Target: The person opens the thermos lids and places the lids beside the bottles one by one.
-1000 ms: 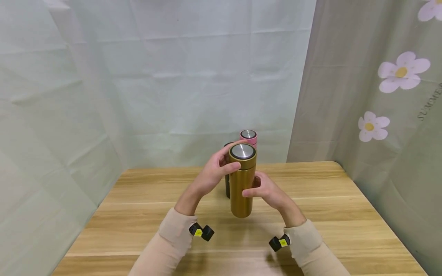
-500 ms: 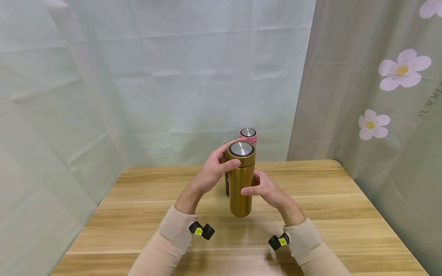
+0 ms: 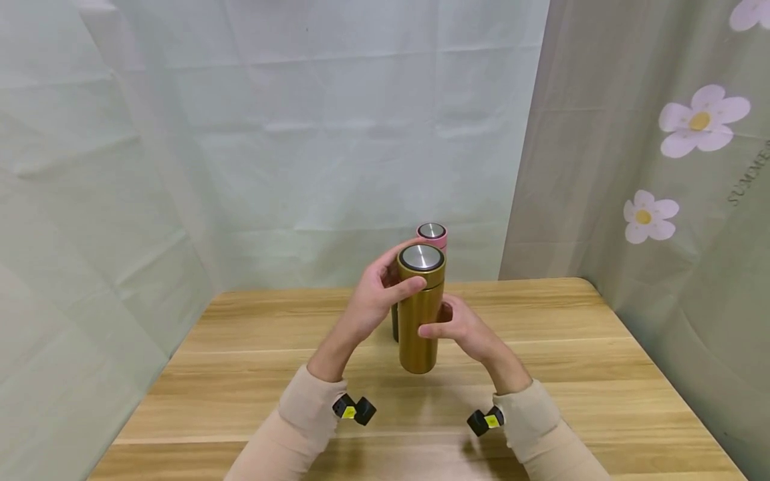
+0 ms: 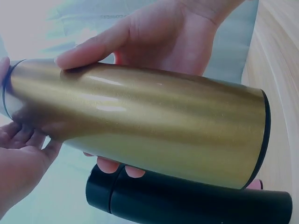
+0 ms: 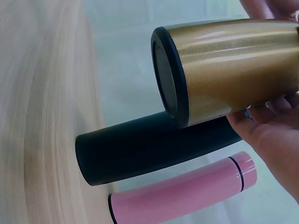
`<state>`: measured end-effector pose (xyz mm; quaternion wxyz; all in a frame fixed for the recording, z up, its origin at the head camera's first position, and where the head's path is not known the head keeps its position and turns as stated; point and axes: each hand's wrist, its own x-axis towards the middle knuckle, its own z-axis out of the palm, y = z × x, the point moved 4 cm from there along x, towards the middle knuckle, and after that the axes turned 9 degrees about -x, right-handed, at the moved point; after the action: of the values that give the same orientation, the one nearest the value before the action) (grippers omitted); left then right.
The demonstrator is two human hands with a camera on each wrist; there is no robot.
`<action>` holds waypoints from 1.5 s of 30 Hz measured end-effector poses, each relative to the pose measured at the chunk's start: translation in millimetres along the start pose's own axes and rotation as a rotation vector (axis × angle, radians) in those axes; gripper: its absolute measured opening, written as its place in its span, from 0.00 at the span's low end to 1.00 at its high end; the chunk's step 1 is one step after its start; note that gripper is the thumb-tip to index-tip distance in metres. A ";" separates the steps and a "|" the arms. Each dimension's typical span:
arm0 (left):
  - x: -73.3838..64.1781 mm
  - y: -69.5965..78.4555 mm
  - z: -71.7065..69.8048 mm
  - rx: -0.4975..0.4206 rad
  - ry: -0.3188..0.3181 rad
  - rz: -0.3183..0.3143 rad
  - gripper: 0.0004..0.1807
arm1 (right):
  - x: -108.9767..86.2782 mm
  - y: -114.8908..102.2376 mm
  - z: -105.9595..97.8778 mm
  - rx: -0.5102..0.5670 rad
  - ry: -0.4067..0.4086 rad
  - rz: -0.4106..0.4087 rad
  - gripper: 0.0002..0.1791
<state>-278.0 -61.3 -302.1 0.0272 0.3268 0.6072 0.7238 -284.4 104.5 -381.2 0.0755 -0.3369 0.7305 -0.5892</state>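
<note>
A gold thermos bottle (image 3: pixel 418 334) with a silver-topped lid (image 3: pixel 422 258) is held upright in both hands. My left hand (image 3: pixel 373 294) grips the lid, its thumb across the near side and fingers round the back. Lower down, my right hand (image 3: pixel 466 327) holds the body from the right, thumb in front. The right wrist view shows the bottle's black base (image 5: pixel 169 77) raised off the table. Behind it stands a black thermos bottle (image 5: pixel 140 149), mostly hidden in the head view. Beyond that is a pink thermos bottle (image 5: pixel 187 193), only its top showing in the head view.
The wooden table (image 3: pixel 271 381) has a rounded far right corner. A pale cloth (image 3: pixel 361 147) hangs behind it, and a grey curtain with flowers (image 3: pixel 698 121) hangs on the right. Both wrists wear small black cameras.
My left thumb has moved a little to the right across the lid. The gold thermos bottle has shifted slightly upward in the view. My right hand keeps its hold.
</note>
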 end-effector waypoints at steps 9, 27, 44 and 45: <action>-0.8 -1.2 -3.6 -0.024 -0.090 -0.019 0.58 | -0.9 2.7 0.5 0.001 -0.018 0.015 0.33; 0.9 -2.6 -9.1 -0.075 -0.104 -0.072 0.54 | 2.0 1.0 2.8 0.024 -0.049 -0.006 0.36; -0.8 -9.4 -5.1 -0.011 -0.045 0.000 0.50 | 4.7 5.9 0.3 0.018 -0.037 0.006 0.34; -0.8 -9.3 -5.8 -0.012 -0.053 0.002 0.49 | 4.9 6.0 0.2 0.019 -0.038 0.006 0.34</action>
<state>-283.7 -64.3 -311.1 0.0443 0.3464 0.6017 0.7184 -290.5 102.0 -385.3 0.0944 -0.3451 0.7245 -0.5892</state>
